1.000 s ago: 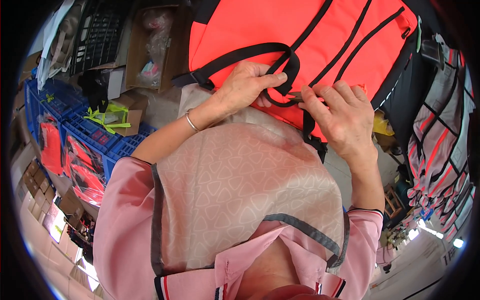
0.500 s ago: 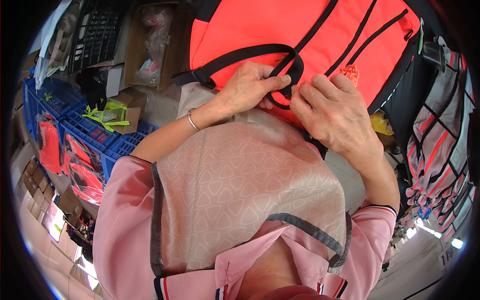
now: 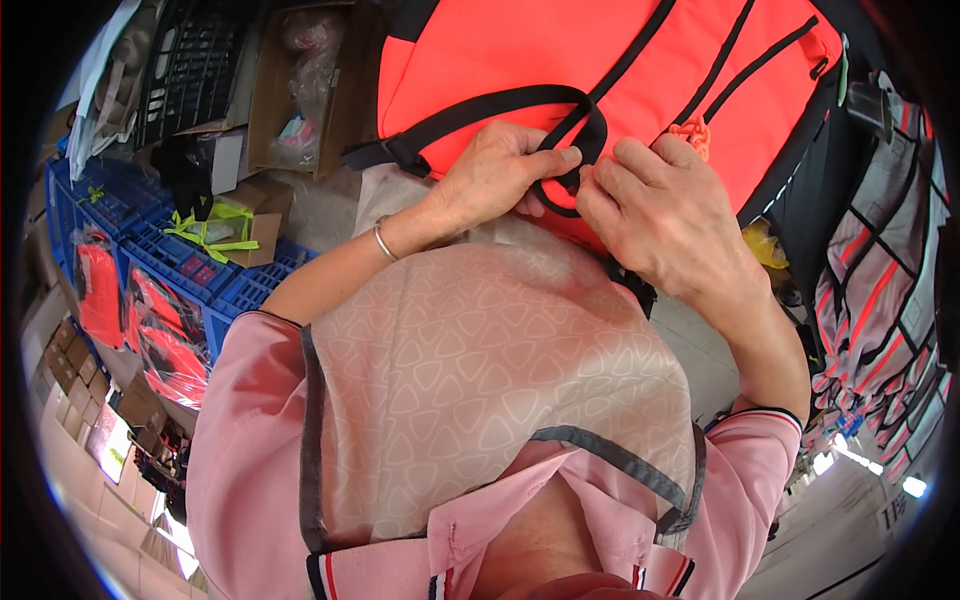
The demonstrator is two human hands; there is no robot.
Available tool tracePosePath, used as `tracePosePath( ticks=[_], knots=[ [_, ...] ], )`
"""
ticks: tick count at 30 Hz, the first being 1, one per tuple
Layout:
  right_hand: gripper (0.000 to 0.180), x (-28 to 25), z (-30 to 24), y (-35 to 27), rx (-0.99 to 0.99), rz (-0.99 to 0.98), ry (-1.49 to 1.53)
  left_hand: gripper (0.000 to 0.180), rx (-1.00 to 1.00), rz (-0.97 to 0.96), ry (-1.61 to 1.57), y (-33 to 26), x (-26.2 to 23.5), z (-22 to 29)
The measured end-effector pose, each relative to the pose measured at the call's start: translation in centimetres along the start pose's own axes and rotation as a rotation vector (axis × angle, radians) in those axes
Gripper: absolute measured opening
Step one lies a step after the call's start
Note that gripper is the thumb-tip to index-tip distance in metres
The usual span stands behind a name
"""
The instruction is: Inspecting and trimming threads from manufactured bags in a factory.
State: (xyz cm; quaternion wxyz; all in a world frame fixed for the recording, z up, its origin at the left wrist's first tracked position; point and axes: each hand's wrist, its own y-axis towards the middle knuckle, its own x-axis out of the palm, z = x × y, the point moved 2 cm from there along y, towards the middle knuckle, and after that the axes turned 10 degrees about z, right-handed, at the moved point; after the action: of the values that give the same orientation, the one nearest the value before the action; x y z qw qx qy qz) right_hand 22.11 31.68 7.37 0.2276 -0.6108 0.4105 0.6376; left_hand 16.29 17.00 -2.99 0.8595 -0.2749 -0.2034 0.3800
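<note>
A bright coral-red backpack with black edging lies in front of me, its near edge against my apron. A black webbing strap runs across it from a black buckle at the left and curls into a loop between my hands. My left hand pinches this strap between thumb and fingers. Close beside it, my right hand is closed at the strap's looped end; its fingertips are partly hidden. An orange chain-like cord shows just behind my right knuckles.
Blue crates stand at the left, with plastic-wrapped red pieces against them. A cardboard box holding clear plastic bags sits at the back left. Grey and red bags are stacked at the right. A yellow bag lies near my right wrist.
My right hand has turned slightly and its forearm has swung a little outward to the right. My left hand keeps its pinch on the strap almost unmoved.
</note>
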Motion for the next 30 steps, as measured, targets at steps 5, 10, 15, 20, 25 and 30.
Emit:
tracePosePath(
  ticks=[5, 10, 15, 20, 25, 30],
  knots=[
    [0.013, -0.3, 1.8, -0.6, 0.191, -0.074, 0.216, 0.032, -0.048, -0.035, -0.031, 0.0, -0.2, 0.0],
    [0.029, -0.7, 2.6, -2.0, 0.483, -0.076, 0.542, 0.031, -0.046, -0.037, -0.073, 0.4, -0.3, 0.0],
    [0.036, 1.9, -0.1, -2.5, 0.466, 0.003, 0.502, 0.030, -0.067, -0.063, -0.103, 0.8, -0.2, -0.2],
    [0.021, 3.8, -1.1, -2.2, 0.424, 0.030, 0.415, 0.031, -0.040, -0.037, -0.087, 0.7, -0.1, -0.2],
    [0.019, 3.6, -1.5, -3.9, 0.937, -0.039, 0.867, 0.034, 0.081, 0.015, -0.010, 0.8, 0.2, -1.2],
    [0.026, 0.1, -1.0, -5.0, 0.838, -0.167, 0.974, 0.035, 0.048, 0.032, 0.013, 0.5, 0.0, -0.1]
  ],
)
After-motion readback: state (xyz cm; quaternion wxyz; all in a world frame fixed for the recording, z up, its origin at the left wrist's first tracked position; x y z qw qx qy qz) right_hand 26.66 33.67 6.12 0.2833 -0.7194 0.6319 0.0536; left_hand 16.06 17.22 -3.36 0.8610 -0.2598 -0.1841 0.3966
